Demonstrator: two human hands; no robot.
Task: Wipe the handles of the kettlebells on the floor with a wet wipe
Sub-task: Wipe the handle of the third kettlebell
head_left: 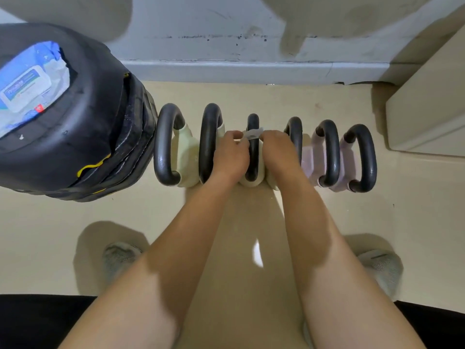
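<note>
Kettlebells [264, 157] stand in one row on the floor [241, 222], six of them, with their dark handles up like arches; the bodies to the left of the hands are cream and the two farthest to the right of the hands are pale pink. The third handle [252, 147] from the left runs between the two hands. A wet wipe [252, 134] lies across the top part of this handle, stretched from one hand to the other, so it is exactly between the two grips and touches the handle.

The left hand [230, 154] is closed, its grip pinching the left end of the wet wipe with thumb and fingers. The right hand [278, 153] is closed in the same way on the right end of the wet wipe. Both hands press against the sides of the handle and rest low between the neighbouring handles.

Well to the left of the left hand stands a big black round object [83, 137] with yellow trim. On top of it lies a blue and white pack of wipes [27, 91] with a white flip lid; there is print on the label, but it is too blurred to read. Beyond the hands is a grey wall [226, 34].
</note>
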